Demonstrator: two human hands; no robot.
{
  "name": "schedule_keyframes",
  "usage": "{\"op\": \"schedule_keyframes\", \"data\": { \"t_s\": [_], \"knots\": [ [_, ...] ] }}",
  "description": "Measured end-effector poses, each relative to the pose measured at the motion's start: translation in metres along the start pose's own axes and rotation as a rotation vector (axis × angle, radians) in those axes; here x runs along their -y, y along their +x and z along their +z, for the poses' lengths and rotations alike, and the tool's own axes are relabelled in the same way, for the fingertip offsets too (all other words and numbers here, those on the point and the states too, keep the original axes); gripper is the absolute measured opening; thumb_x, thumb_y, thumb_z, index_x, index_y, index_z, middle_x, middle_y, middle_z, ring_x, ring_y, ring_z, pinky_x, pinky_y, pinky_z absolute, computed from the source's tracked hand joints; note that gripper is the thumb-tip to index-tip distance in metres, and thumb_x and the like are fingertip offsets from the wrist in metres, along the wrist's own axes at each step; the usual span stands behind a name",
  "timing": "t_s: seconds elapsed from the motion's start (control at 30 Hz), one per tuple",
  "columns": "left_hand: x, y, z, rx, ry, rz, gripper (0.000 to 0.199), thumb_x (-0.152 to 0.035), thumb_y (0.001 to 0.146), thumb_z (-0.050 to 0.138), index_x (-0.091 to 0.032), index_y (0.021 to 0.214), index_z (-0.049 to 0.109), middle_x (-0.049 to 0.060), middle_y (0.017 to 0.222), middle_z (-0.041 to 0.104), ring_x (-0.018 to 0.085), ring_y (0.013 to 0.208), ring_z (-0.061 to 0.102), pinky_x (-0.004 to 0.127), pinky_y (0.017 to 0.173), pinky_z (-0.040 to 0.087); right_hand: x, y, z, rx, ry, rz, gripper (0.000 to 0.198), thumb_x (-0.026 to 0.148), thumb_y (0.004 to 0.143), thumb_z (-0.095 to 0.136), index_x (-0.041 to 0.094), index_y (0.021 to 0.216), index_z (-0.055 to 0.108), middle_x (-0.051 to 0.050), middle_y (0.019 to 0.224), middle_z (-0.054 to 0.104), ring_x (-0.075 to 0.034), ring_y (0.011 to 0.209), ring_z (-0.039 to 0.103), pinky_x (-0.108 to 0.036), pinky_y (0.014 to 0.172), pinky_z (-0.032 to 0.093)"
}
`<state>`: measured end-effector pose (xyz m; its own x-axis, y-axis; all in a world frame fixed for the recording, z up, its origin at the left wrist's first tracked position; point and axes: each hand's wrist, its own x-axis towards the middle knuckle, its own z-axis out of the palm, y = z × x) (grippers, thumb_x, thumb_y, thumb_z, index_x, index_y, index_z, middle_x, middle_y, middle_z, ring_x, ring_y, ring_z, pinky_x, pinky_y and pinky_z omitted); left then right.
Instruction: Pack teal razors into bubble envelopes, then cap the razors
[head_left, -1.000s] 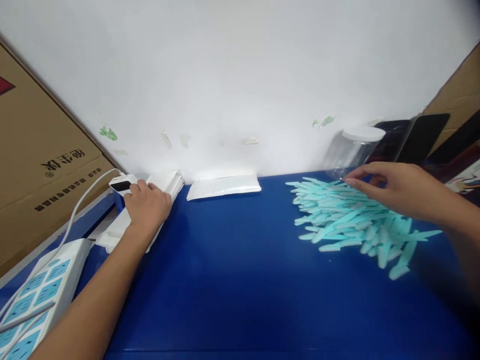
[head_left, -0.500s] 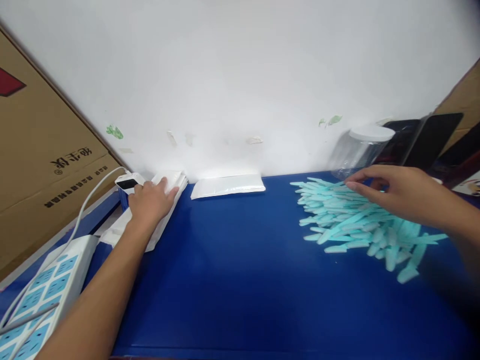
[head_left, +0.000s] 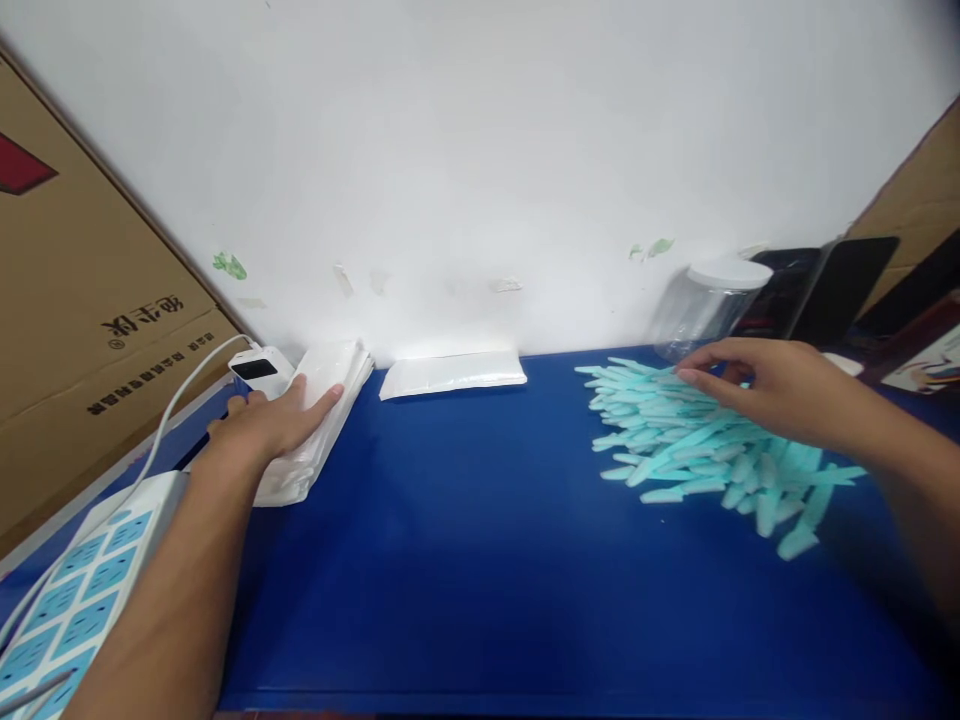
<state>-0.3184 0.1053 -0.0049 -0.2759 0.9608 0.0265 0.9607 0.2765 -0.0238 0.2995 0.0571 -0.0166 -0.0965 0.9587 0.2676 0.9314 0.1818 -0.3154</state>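
On the left, my left hand [head_left: 262, 425] lies across a stack of flat white plastic bags [head_left: 319, 450], thumb spread away from the other fingers. The fingertips reach the stack's left side, close to a small white device with a dark screen [head_left: 259, 368]. At the right, a loose pile of teal eyebrow razors [head_left: 705, 450] spreads over the blue table [head_left: 465, 560]. Above its far edge, my right hand [head_left: 757, 385] has thumb and forefinger pinched on a razor, most of which the hand hides.
Against the wall lies another flat white packet [head_left: 454, 374]. Behind the pile stand a clear jar with a white lid [head_left: 720, 300] and dark upright panels [head_left: 844, 290]. A power strip [head_left: 90, 590] with cables and a cardboard box [head_left: 97, 330] border the left side.
My left hand has slid left and towards me over the bag stack, baring more of its top and the device. My right hand keeps its pinch at the pile; the view has shifted slightly.
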Motion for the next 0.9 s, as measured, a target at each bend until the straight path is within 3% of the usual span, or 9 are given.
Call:
{"op": "schedule_keyframes", "data": {
  "t_s": [0.1,0.2,0.3,0.4,0.53,0.77,0.9],
  "knots": [
    [-0.017,-0.011,-0.008,0.078,0.007,-0.151,0.128,-0.107,0.075,0.033,-0.027,0.173,0.034,0.034,0.165,0.045,0.064,0.15,0.041,0.077,0.106,0.042,0.0,0.0,0.001,0.004,-0.007,-0.008,0.052,0.07,0.095,0.057,0.026,0.104,0.083,-0.007,0.095,0.082,-0.028,0.08,0.071,-0.038,0.071,0.051],
    [-0.021,-0.012,-0.007,0.111,0.015,-0.063,0.129,-0.105,0.078,0.036,-0.023,0.177,0.021,0.036,0.165,0.043,0.063,0.145,0.049,0.071,0.106,0.046,0.0,0.0,0.003,0.024,-0.013,-0.001,0.051,0.07,0.095,0.056,0.028,0.105,0.083,-0.006,0.096,0.082,-0.027,0.08,0.071,-0.039,0.071,0.052],
    [-0.014,-0.005,-0.002,0.111,0.059,-0.028,0.119,-0.095,0.086,0.042,-0.025,0.178,0.014,0.037,0.164,0.043,0.06,0.14,0.056,0.064,0.102,0.05,0.0,0.0,0.004,0.044,-0.003,0.007,0.051,0.071,0.095,0.057,0.028,0.107,0.083,-0.005,0.098,0.082,-0.027,0.08,0.071,-0.039,0.072,0.052],
    [-0.005,0.001,0.002,0.078,0.08,-0.018,0.11,-0.089,0.09,0.043,-0.029,0.177,0.016,0.034,0.165,0.042,0.058,0.137,0.058,0.062,0.103,0.05,-0.001,0.0,0.004,0.046,0.009,0.004,0.052,0.071,0.095,0.057,0.027,0.108,0.083,-0.006,0.101,0.082,-0.027,0.081,0.071,-0.039,0.072,0.053],
    [-0.004,0.002,0.004,0.046,0.036,-0.003,0.12,-0.098,0.083,0.042,-0.026,0.177,0.021,0.035,0.163,0.045,0.06,0.139,0.055,0.065,0.101,0.051,-0.002,0.0,0.003,0.031,0.002,-0.005,0.051,0.07,0.095,0.058,0.027,0.107,0.084,-0.007,0.1,0.083,-0.027,0.081,0.071,-0.038,0.071,0.052],
    [-0.012,0.0,0.009,0.059,0.001,-0.006,0.121,-0.102,0.082,0.031,-0.026,0.176,0.025,0.033,0.167,0.042,0.059,0.139,0.056,0.068,0.103,0.049,0.0,0.0,0.004,0.055,-0.005,0.005,0.051,0.07,0.095,0.057,0.028,0.106,0.083,-0.006,0.096,0.082,-0.027,0.078,0.071,-0.038,0.069,0.051],
    [-0.025,-0.002,0.018,0.054,0.021,-0.049,0.117,-0.097,0.088,0.025,-0.02,0.176,0.026,0.036,0.167,0.038,0.061,0.148,0.044,0.069,0.107,0.045,0.001,0.0,0.006,0.053,-0.006,0.013,0.051,0.071,0.093,0.057,0.029,0.105,0.084,-0.006,0.098,0.083,-0.028,0.079,0.071,-0.039,0.069,0.052]
  ]
}}
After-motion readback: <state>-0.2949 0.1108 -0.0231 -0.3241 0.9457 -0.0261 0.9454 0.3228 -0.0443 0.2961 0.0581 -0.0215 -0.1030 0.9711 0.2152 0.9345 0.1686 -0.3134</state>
